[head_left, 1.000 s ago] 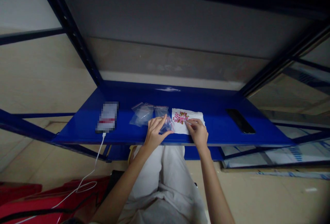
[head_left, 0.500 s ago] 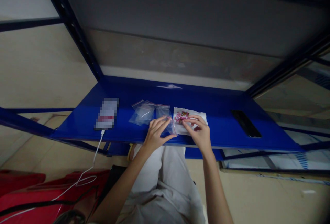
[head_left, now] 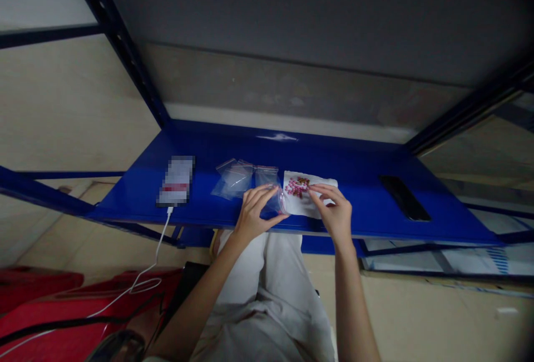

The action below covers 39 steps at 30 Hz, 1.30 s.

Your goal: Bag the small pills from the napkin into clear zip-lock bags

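Observation:
My left hand point(head_left: 253, 213) pinches a small clear plastic bag point(head_left: 276, 201) at the front edge of the blue shelf point(head_left: 359, 198). Just right of it lies a white tissue point(head_left: 304, 202) with a heap of small pink and brown pills point(head_left: 297, 186). My right hand point(head_left: 334, 212) rests on the tissue, its fingertips at the right of the pill heap; whether it holds a pill is too small to tell. More clear empty bags point(head_left: 236, 178) lie behind my left hand.
A phone with a lit screen point(head_left: 177, 181) lies at the left of the shelf, a white cable point(head_left: 161, 239) hanging from it. A dark phone point(head_left: 405, 197) lies at the right. Blue shelf posts rise on both sides. Red objects point(head_left: 50, 312) sit on the floor left.
My right hand has drawn back from the bag's mouth to the right side of the pills. My left hand keeps its hold on the bag. The camera has shifted slightly.

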Available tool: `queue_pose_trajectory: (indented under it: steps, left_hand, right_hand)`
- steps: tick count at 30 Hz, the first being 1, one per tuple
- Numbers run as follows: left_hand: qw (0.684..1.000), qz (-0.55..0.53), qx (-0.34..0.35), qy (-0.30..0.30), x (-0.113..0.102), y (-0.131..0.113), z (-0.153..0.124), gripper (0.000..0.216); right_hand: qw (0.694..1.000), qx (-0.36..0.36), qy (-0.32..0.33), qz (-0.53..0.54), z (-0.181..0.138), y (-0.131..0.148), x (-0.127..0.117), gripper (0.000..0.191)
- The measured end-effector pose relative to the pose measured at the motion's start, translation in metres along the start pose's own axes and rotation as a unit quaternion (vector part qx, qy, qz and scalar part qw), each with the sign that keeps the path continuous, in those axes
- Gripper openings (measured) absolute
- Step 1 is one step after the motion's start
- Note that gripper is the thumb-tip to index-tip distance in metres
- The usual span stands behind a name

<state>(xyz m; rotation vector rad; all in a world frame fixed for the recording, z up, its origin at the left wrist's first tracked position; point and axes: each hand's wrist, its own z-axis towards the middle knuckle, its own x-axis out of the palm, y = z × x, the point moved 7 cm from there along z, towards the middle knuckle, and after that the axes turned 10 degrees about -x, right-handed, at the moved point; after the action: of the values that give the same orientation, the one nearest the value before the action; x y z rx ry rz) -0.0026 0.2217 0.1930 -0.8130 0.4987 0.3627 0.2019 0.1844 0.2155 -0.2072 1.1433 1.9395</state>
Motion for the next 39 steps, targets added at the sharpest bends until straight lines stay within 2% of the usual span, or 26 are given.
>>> queue_pose_trajectory:
  steps: [2, 6, 12, 20, 23, 26, 28, 30, 32, 35, 39]
  left_hand:
    - [1.0, -0.009, -0.005, -0.005, -0.002, 0.0, 0.0, 0.06]
    - [0.999, -0.042, -0.012, -0.025, -0.007, 0.003, -0.002, 0.063]
    - [0.997, -0.05, -0.014, -0.057, -0.01, 0.004, -0.004, 0.065]
    - [0.996, -0.057, 0.01, -0.071, -0.012, 0.0, -0.002, 0.062]
    - [0.996, -0.059, 0.009, -0.07, -0.012, 0.001, -0.001, 0.062]
    - [0.996, -0.052, 0.007, -0.069, -0.011, 0.001, -0.001, 0.061]
    - [0.997, -0.04, 0.011, -0.066, -0.011, -0.001, 0.0, 0.06]
    - [0.998, -0.031, 0.013, -0.06, -0.01, -0.003, 0.001, 0.058]
    - [0.998, -0.028, 0.013, -0.053, -0.009, -0.003, 0.001, 0.054]
    - [0.998, -0.028, 0.01, -0.049, -0.009, -0.003, 0.002, 0.052]
    - [0.998, -0.038, 0.005, -0.058, -0.011, -0.002, 0.001, 0.057]
  right_hand:
    - [0.998, 0.02, -0.018, -0.062, -0.002, -0.019, -0.007, 0.026]
    - [0.99, 0.052, 0.01, -0.128, -0.004, -0.04, -0.002, 0.032]
    - [0.978, 0.083, 0.033, -0.189, -0.002, -0.041, 0.012, 0.03]
    - [0.967, 0.114, 0.048, -0.224, -0.002, -0.048, 0.01, 0.023]
    - [0.977, 0.109, 0.031, -0.181, 0.0, -0.044, 0.007, 0.023]
    - [0.997, 0.061, 0.009, -0.039, 0.002, -0.022, 0.009, 0.026]
    - [0.997, 0.027, 0.035, 0.062, 0.001, 0.002, 0.017, 0.024]
    - [0.988, -0.004, 0.088, 0.125, -0.002, 0.026, 0.028, 0.019]
    - [0.981, -0.032, 0.123, 0.145, -0.005, 0.047, 0.037, 0.015]
    - [0.98, -0.049, 0.126, 0.148, -0.005, 0.06, 0.041, 0.013]
    - [0.989, -0.017, 0.066, 0.128, -0.001, 0.043, 0.031, 0.02]
